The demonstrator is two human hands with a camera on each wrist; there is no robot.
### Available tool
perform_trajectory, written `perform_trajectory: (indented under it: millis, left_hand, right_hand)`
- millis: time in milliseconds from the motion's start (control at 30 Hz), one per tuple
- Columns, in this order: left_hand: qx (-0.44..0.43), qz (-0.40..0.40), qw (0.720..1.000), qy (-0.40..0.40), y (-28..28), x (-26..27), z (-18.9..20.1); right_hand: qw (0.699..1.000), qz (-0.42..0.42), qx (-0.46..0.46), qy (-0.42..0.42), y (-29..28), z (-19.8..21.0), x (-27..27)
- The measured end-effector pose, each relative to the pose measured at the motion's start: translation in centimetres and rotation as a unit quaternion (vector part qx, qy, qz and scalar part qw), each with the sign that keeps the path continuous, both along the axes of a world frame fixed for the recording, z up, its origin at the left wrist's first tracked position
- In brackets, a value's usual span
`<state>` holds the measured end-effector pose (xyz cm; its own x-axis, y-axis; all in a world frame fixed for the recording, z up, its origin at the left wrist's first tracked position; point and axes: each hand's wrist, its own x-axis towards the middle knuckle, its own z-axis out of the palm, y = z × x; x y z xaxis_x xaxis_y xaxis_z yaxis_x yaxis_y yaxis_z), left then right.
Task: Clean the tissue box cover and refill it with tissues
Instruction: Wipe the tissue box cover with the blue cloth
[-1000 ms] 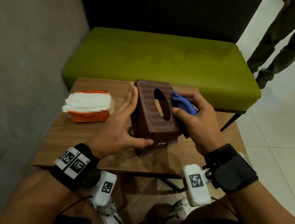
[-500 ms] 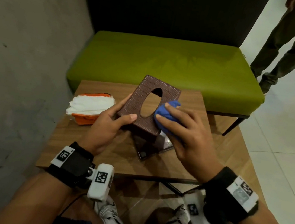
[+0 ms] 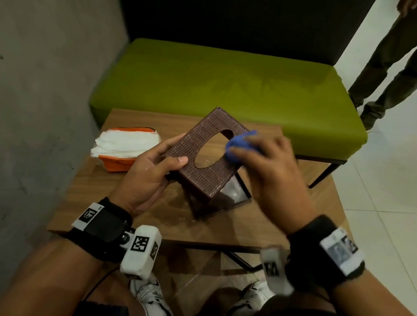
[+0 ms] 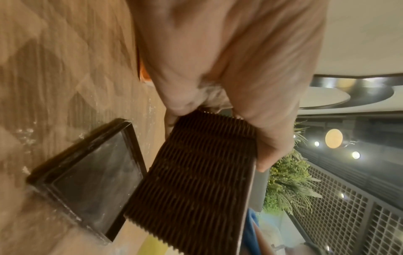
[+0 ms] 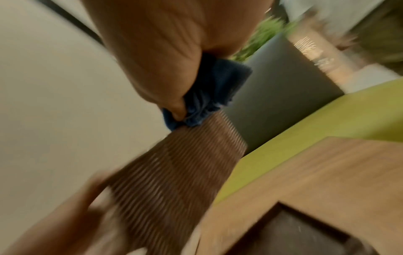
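A brown woven tissue box cover (image 3: 201, 167) (image 4: 191, 181) (image 5: 172, 169) with an oval slot is tilted up off the wooden table (image 3: 124, 200). My left hand (image 3: 160, 162) (image 4: 218, 110) grips its left edge, thumb on the top face. My right hand (image 3: 252, 152) (image 5: 174, 103) holds a bunched blue cloth (image 3: 240, 146) (image 5: 209, 96) against the top face beside the slot. The cover's dark flat base (image 3: 234, 197) (image 4: 87, 176) (image 5: 301, 238) lies on the table under it. A pack of white tissues in orange wrap (image 3: 125, 148) lies at the table's left.
A green bench (image 3: 236, 88) with a dark backrest runs behind the table. A grey wall (image 3: 28, 85) stands close on the left. Another person's legs (image 3: 405, 63) are at the upper right on the white tiled floor. My shoes (image 3: 155, 300) show under the table.
The cover has been lifted and turned so its slotted top faces me. My left hand went from flat against its side to gripping its edge. The cloth moved over the top face.
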<state>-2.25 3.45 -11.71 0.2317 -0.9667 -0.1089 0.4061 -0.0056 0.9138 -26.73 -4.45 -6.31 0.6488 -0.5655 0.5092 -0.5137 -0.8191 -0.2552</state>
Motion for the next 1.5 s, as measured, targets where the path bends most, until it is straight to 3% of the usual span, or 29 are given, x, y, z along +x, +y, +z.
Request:
perform_trajectory:
  millis: [100,200,267,467,633,700,800,900,1000,1100,1200,1300,1500]
  left_hand:
    - [-0.003,0.012,1.000,0.007,-0.3,-0.7,0.4]
    - [-0.005,0.033,0.999,-0.001,-0.8,-0.8,0.4]
    - [-0.007,0.031,0.999,-0.013,-0.8,-0.5,0.2]
    - [-0.009,0.025,1.000,-0.013,-0.5,-1.3,0.7]
    - [-0.006,0.031,0.999,-0.020,-0.9,-1.1,0.6]
    - [-0.004,0.019,1.000,-0.013,-0.7,-0.5,0.4]
    - [-0.006,-0.004,1.000,-0.012,-0.2,-0.2,0.3]
    - [-0.004,0.006,1.000,-0.024,-0.6,-0.8,0.4]
    - [0.016,0.064,0.991,-0.112,-0.9,-1.7,0.3]
    - [0.013,0.016,0.976,-0.218,-0.2,-2.1,1.0]
    - [0.011,-0.071,0.942,-0.329,0.1,-2.1,1.2]
    - [0.015,-0.027,0.889,-0.457,-0.2,-1.9,1.0]
    - [-0.002,0.002,0.893,-0.449,-0.1,-1.2,0.5]
  right_hand:
    - [0.997,-0.071,0.002,-0.033,-0.5,0.4,0.2]
    - [0.996,0.055,0.001,0.063,4.6,-0.4,0.9]
    - [0.991,0.096,-0.001,0.097,5.3,-0.9,0.4]
    - [0.997,-0.068,0.005,-0.047,-1.3,-0.1,-0.6]
    - [0.993,0.089,0.000,0.079,4.9,-0.8,0.4]
    - [0.998,0.051,-0.004,0.032,2.6,-1.0,-0.4]
    - [0.990,-0.064,0.064,-0.112,-1.6,-0.7,-1.6]
    - [0.957,-0.043,0.200,-0.207,-2.3,-0.6,-1.4]
    - [0.944,-0.056,0.239,-0.223,-1.6,-1.1,-0.8]
    - [0.932,-0.100,0.245,-0.246,-0.9,-1.8,-0.5]
    - [0.928,-0.139,0.240,-0.249,-0.6,-1.8,-0.1]
    - [0.934,-0.149,0.215,-0.245,-0.5,-1.3,0.2]
    - [0.964,-0.131,0.125,-0.196,0.8,-0.7,0.6]
